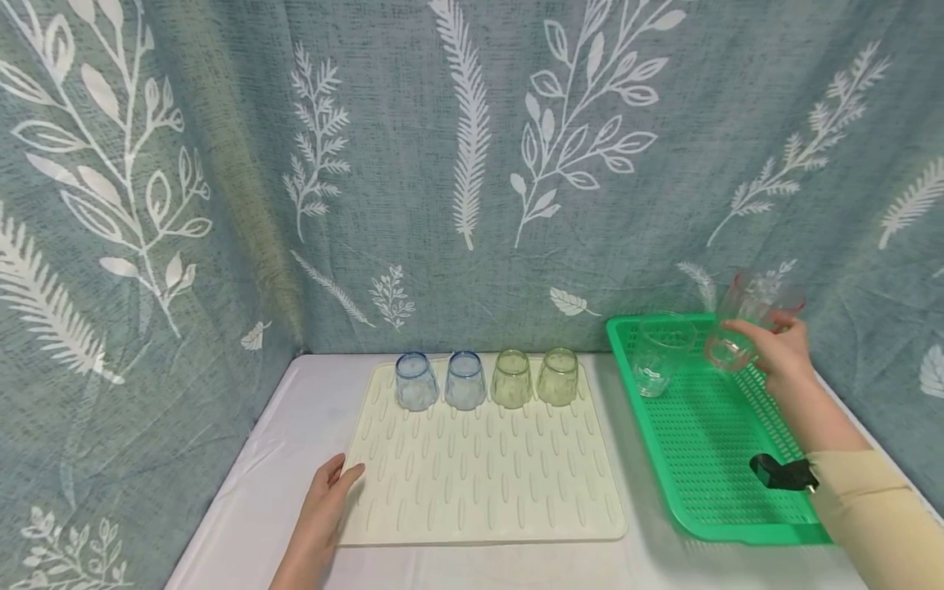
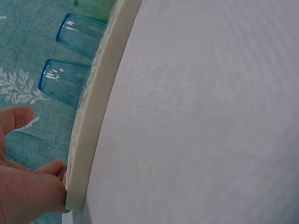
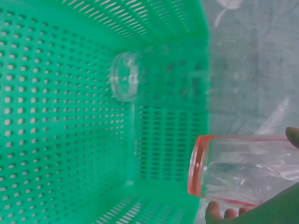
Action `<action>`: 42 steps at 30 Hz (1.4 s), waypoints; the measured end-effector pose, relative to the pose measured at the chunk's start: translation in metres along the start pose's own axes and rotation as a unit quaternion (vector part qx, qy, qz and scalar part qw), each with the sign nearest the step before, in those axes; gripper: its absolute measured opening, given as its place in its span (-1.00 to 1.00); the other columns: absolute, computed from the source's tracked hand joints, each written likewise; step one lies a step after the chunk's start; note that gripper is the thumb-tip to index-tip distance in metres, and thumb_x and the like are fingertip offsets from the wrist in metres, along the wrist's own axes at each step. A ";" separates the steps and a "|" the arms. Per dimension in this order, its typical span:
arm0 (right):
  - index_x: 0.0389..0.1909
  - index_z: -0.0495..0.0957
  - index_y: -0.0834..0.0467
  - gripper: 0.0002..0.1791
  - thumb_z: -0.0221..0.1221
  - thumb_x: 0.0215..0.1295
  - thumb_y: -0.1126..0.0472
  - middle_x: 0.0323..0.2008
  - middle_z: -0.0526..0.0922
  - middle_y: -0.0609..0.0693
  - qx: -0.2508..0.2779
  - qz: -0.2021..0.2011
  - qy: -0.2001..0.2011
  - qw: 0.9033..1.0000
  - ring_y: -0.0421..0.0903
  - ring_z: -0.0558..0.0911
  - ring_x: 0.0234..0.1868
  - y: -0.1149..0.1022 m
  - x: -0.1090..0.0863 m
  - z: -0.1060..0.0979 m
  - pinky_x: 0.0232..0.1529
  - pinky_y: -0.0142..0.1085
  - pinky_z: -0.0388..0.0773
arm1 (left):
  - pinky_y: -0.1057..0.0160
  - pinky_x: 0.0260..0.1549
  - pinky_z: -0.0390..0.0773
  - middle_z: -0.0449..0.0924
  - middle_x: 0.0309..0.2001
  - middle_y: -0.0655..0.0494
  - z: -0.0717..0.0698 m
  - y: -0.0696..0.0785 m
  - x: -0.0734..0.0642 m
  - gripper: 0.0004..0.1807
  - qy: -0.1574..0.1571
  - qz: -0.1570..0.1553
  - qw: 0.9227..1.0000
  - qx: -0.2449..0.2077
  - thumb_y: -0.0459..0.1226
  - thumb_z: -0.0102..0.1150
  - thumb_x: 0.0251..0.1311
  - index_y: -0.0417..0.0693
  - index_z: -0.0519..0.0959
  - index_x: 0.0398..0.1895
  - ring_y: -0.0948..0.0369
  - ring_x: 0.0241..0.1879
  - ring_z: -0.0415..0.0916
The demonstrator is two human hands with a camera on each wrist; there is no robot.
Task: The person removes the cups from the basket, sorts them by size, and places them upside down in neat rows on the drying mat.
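My right hand (image 1: 782, 348) grips a tall clear glass (image 1: 730, 332) with a reddish tint, tilted over the back of the green basket. In the right wrist view the glass's red-edged end (image 3: 198, 168) points toward the basket, with fingertips below it. Another tall clear glass (image 1: 656, 365) stands in the basket's back left corner. My left hand (image 1: 324, 500) lies at the left edge of the cream drying mat (image 1: 472, 475), thumb apart, fingers right at the mat's rim and holding nothing. Two blue glasses (image 1: 416, 385) and two green glasses (image 1: 512, 381) stand wider end down along its back.
The green perforated basket (image 1: 708, 459) stands right of the mat on a white-covered table (image 1: 273, 467). A leaf-patterned curtain (image 1: 413, 164) hangs behind and at both sides. A black wrist mount (image 1: 782, 473) on the right sleeve overhangs the basket.
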State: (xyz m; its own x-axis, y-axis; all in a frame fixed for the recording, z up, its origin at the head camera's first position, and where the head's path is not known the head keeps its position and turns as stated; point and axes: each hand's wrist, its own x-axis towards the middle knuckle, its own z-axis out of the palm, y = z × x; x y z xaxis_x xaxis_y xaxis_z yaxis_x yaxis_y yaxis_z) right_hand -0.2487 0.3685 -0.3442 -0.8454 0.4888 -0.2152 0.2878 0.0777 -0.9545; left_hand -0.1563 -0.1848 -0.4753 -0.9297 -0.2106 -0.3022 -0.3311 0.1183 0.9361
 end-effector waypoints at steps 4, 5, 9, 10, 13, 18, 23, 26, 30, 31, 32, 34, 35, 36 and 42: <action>0.52 -0.26 0.01 0.09 0.31 0.21 -0.05 0.38 -0.11 0.06 0.029 -0.005 0.003 1.000 -0.02 0.02 0.42 -0.010 -0.009 -0.001 0.39 -0.08 0.12 | -0.14 0.40 -0.07 -0.19 0.44 -0.48 -0.001 0.000 0.000 -0.10 0.001 0.001 1.000 0.003 -0.15 0.02 0.40 -0.43 -0.28 0.49 -0.28 0.44 -0.19; 0.50 -0.22 -0.03 0.07 0.33 0.19 -0.05 0.30 -0.03 -0.02 0.040 -0.008 0.005 0.999 -0.07 0.11 0.35 -0.013 -0.012 -0.001 0.37 -0.11 0.15 | -0.14 0.40 -0.07 -0.19 0.44 -0.48 -0.001 0.000 0.000 -0.10 0.002 0.001 1.000 0.005 -0.14 0.02 0.40 -0.43 -0.28 0.49 -0.28 0.44 -0.20; 0.42 -0.06 -0.09 0.00 0.42 0.11 0.03 -0.07 0.08 -0.26 0.089 -0.028 0.007 0.996 -0.33 0.22 -0.02 -0.020 -0.023 -0.001 0.14 -0.28 0.29 | -0.13 0.41 -0.07 -0.19 0.44 -0.47 -0.001 0.001 0.001 -0.09 0.002 0.003 1.000 0.006 -0.14 0.03 0.39 -0.42 -0.27 0.49 -0.27 0.45 -0.20; 0.40 -0.03 -0.09 -0.01 0.43 0.10 0.05 -0.10 0.09 -0.26 0.096 -0.033 0.004 0.995 -0.34 0.22 -0.08 -0.022 -0.026 -0.001 0.07 -0.32 0.30 | -0.13 0.41 -0.08 -0.19 0.44 -0.47 -0.002 0.001 0.001 -0.10 0.001 0.004 1.000 0.005 -0.14 0.03 0.39 -0.42 -0.27 0.49 -0.27 0.45 -0.20; 0.43 -0.04 -0.09 0.01 0.44 0.10 0.08 -0.13 0.10 -0.25 0.111 -0.046 -0.018 0.993 -0.35 0.21 -0.15 -0.025 -0.037 0.001 -0.05 -0.35 0.29 | -0.14 0.41 -0.08 -0.20 0.44 -0.48 -0.002 0.002 0.001 -0.10 0.000 0.007 1.000 0.004 -0.15 0.02 0.39 -0.42 -0.27 0.49 -0.27 0.45 -0.21; 0.18 0.15 -0.23 -0.30 0.39 0.17 0.13 -0.17 0.11 -0.21 0.133 -0.066 -0.065 0.987 -0.32 0.22 -0.18 -0.027 -0.057 0.011 -0.01 -0.29 0.23 | -0.15 0.40 -0.07 -0.19 0.44 -0.48 -0.002 0.002 0.000 -0.10 0.002 0.009 1.000 0.007 -0.15 0.03 0.39 -0.43 -0.27 0.48 -0.28 0.44 -0.20; 0.19 0.12 -0.20 -0.33 0.33 0.24 0.15 -0.12 0.13 -0.22 0.137 -0.080 -0.111 0.981 -0.33 0.26 -0.09 -0.026 -0.071 0.024 0.33 -0.09 0.01 | -0.14 0.40 -0.07 -0.19 0.43 -0.48 -0.001 0.001 0.000 -0.10 0.000 0.008 1.000 -0.001 -0.16 0.03 0.39 -0.44 -0.27 0.48 -0.28 0.44 -0.20; 0.31 0.06 -0.13 -0.25 0.32 0.25 0.16 -0.05 0.18 -0.22 0.127 -0.087 -0.131 0.979 -0.32 0.29 -0.03 -0.022 -0.078 0.030 0.41 0.01 -0.06 | -0.14 0.40 -0.06 -0.18 0.43 -0.48 -0.001 0.000 0.000 -0.10 0.000 0.007 1.000 -0.007 -0.17 0.03 0.39 -0.44 -0.27 0.48 -0.27 0.44 -0.19; 0.39 0.04 -0.11 -0.20 0.30 0.27 0.16 0.00 0.18 -0.22 0.115 -0.091 -0.159 0.976 -0.27 0.28 0.07 -0.018 -0.088 0.039 0.41 0.10 -0.12 | -0.13 0.40 -0.06 -0.17 0.43 -0.48 -0.001 0.000 0.000 -0.10 0.000 0.006 1.000 -0.007 -0.17 0.03 0.39 -0.44 -0.27 0.48 -0.27 0.44 -0.18; 0.40 0.03 -0.10 -0.20 0.30 0.28 0.16 0.01 0.17 -0.21 0.111 -0.091 -0.166 0.976 -0.26 0.27 0.09 -0.017 -0.091 0.042 0.40 0.11 -0.12 | -0.13 0.40 -0.06 -0.17 0.43 -0.48 -0.001 0.000 0.000 -0.10 0.000 0.006 1.000 -0.006 -0.16 0.03 0.39 -0.44 -0.27 0.48 -0.27 0.44 -0.18; 0.43 0.01 -0.09 -0.18 0.29 0.28 0.16 0.01 0.16 -0.20 0.107 -0.092 -0.172 0.975 -0.24 0.25 0.12 -0.016 -0.094 0.045 0.39 0.12 -0.11 | -0.13 0.40 -0.06 -0.17 0.43 -0.48 -0.001 0.000 0.000 -0.10 -0.001 0.006 1.000 -0.005 -0.16 0.03 0.39 -0.44 -0.26 0.48 -0.27 0.44 -0.18; 0.49 -0.06 -0.04 -0.11 0.28 0.29 0.16 0.04 0.13 -0.18 0.096 -0.091 -0.184 0.974 -0.18 0.19 0.18 -0.014 -0.101 0.050 0.40 0.12 -0.10 | -0.13 0.40 -0.06 -0.18 0.43 -0.47 -0.002 0.000 -0.001 -0.10 -0.001 0.005 1.000 -0.005 -0.16 0.03 0.39 -0.44 -0.26 0.48 -0.26 0.44 -0.18; 0.51 -0.09 -0.01 -0.09 0.27 0.30 0.16 0.07 0.11 -0.17 0.090 -0.091 -0.189 0.974 -0.15 0.16 0.22 -0.014 -0.104 0.053 0.40 0.12 -0.09 | -0.13 0.40 -0.07 -0.18 0.43 -0.47 -0.002 0.000 -0.001 -0.10 -0.003 0.005 1.000 -0.007 -0.16 0.02 0.39 -0.44 -0.27 0.48 -0.26 0.44 -0.19; 0.52 -0.11 0.01 -0.07 0.27 0.30 0.16 0.10 0.09 -0.15 0.085 -0.090 -0.193 0.973 -0.11 0.14 0.25 -0.013 -0.107 0.057 0.40 0.11 -0.07 | -0.13 0.41 -0.07 -0.18 0.43 -0.47 -0.002 0.000 -0.001 -0.10 -0.003 0.004 1.000 -0.006 -0.16 0.03 0.39 -0.43 -0.27 0.48 -0.26 0.44 -0.19; 0.48 -0.03 0.03 -0.14 0.25 0.28 0.21 0.25 0.00 0.01 0.065 -0.078 -0.212 0.972 -0.02 0.10 0.30 -0.008 -0.125 0.078 0.36 -0.01 0.08 | -0.14 0.40 -0.07 -0.19 0.44 -0.47 0.000 0.000 0.000 -0.09 0.002 0.001 1.000 0.002 -0.14 0.04 0.38 -0.41 -0.26 0.49 -0.27 0.44 -0.19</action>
State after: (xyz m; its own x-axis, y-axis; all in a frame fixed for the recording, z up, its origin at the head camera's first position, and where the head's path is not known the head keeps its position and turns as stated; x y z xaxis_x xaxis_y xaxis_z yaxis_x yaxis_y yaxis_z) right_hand -0.1799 0.2390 -0.3257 -0.9916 0.0758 -0.1051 0.1053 -0.0016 -0.9944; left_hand -0.1559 -0.1852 -0.4749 -0.9295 -0.2145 -0.3001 -0.3303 0.1217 0.9360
